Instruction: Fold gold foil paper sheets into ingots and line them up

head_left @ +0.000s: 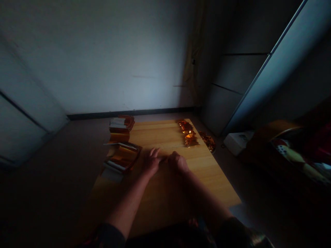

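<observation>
My left hand (152, 162) is over the middle of the wooden table (160, 129); some of its fingers stretch forward, while thumb and forefinger close towards my right hand. Curled in, my right hand (179, 161) sits just beside it with its fingertips pressed together. A small dark piece (163, 159) shows between the two hands, too dim and blurred to name. Left of my left hand lies a curled stack of orange-gold foil sheets (124, 156) with pale edges. Beyond my right hand, a row of folded shiny foil pieces (190, 134) lies near the table's far right corner.
Another curled foil stack (121, 124) lies at the far left corner. Past the right edge, lower down, is a heap of shiny foil pieces (208, 142). A white box (238, 141) is on the floor to the right. A pale wall (124, 69) rises behind the table.
</observation>
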{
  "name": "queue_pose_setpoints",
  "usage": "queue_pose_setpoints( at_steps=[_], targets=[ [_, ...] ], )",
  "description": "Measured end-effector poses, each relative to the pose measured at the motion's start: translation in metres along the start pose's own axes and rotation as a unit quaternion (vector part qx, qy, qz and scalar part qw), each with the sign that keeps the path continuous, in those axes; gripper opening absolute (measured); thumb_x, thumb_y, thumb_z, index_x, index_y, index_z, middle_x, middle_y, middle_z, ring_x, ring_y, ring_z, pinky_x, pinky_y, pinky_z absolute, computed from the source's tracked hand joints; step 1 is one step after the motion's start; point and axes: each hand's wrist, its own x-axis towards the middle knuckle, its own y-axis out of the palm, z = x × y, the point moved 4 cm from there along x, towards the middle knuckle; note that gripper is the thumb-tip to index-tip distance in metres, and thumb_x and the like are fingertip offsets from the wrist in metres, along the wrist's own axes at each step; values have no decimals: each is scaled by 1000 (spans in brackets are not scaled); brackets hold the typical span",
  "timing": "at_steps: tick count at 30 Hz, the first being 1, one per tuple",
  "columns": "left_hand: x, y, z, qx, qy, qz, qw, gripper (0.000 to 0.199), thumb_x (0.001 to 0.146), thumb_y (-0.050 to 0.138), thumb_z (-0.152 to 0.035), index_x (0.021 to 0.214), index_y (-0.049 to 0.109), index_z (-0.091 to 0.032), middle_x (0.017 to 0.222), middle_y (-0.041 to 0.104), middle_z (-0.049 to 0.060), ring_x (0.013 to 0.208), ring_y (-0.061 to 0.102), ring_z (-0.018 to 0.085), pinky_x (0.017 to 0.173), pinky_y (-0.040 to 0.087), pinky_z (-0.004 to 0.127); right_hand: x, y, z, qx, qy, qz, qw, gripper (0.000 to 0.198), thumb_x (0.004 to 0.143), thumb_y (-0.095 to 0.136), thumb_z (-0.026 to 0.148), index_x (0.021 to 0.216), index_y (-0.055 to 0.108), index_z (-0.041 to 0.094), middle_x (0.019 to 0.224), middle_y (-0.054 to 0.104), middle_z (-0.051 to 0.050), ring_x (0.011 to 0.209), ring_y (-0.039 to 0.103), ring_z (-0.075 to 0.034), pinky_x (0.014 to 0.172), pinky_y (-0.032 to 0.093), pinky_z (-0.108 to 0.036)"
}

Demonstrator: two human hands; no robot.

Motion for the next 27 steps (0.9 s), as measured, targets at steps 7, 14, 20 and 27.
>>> queue_pose_setpoints(
  at_steps=[7,14,20,27],
  targets=[
    [-1,-2,1,-17,0,-5,1000,50,81,48,-4,112,63,-40,141,43,-3,135,29,22,109,29,43,-22,0,-11,-5,-47,-26,999,23,89,46,20,82,68,18,85,61,-4,73,56,-10,62,38,-18],
    [1,3,5,2,13,-23,1000,53,81,42,-3,113,63,-38,139,47,-1,131,34,23,106,31,45,-18,0,-8,5,-28,-40,999,20,90,49,31,98,65,24,95,61,-3,81,58,-11,64,39,-18],
    [2,5,9,5,26,-31,999,48,81,39,-5,111,66,-31,136,50,-1,128,38,20,107,31,41,-8,6,-4,-23,-27,-51,998,25,94,41,30,94,65,24,93,61,-3,81,57,-12,61,37,-18],
    [0,7,12,-45,73,-91,992,49,72,41,0,105,68,-24,120,62,2,112,47,20,100,40,39,-8,10,-5,-22,-39,-77,996,25,94,42,30,88,65,23,88,60,-2,73,55,-10,56,33,-17]
  ],
)
